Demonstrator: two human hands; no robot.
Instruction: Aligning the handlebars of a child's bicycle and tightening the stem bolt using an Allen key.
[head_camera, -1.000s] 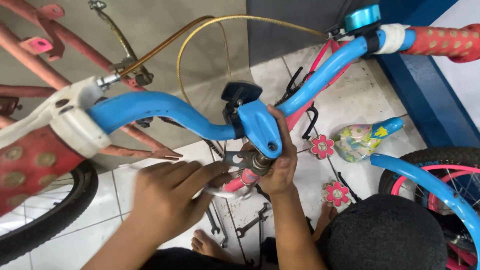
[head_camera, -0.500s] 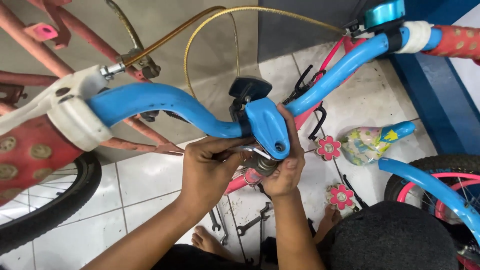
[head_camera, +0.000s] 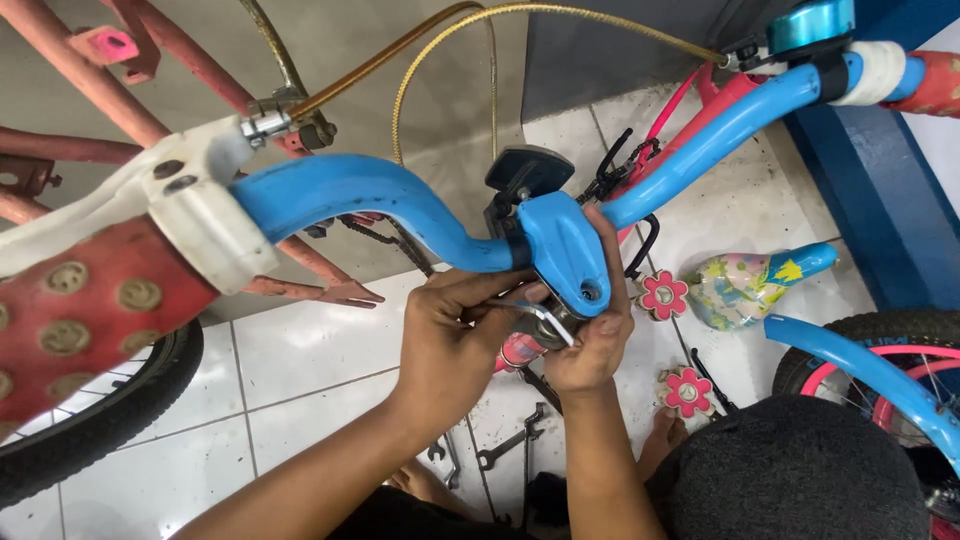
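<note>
A blue bicycle handlebar (head_camera: 360, 195) runs across the view, and its blue stem clamp (head_camera: 565, 250) sits in the middle. My left hand (head_camera: 450, 335) reaches in from below and is closed on a thin silver wrench (head_camera: 545, 318), which sits at the metal headset just under the clamp. On the other side, my right hand (head_camera: 595, 345) is wrapped around the stem base, with the thumb lying up along the blue clamp. The nut itself is hidden by my fingers.
A red dotted grip (head_camera: 80, 320) with a white brake lever (head_camera: 190, 200) and a gold cable (head_camera: 450, 40) fill the left. A black tyre (head_camera: 90, 430) is below. Spare wrenches (head_camera: 500, 450) lie on the white tiles. A patterned saddle (head_camera: 745, 285), a blue mudguard (head_camera: 860, 370) and another person's dark-haired head (head_camera: 790, 470) are at the right.
My left hand has moved right with the wrench, in against the headset beside my right hand. The right hand has stayed on the stem. The view has drawn closer.
</note>
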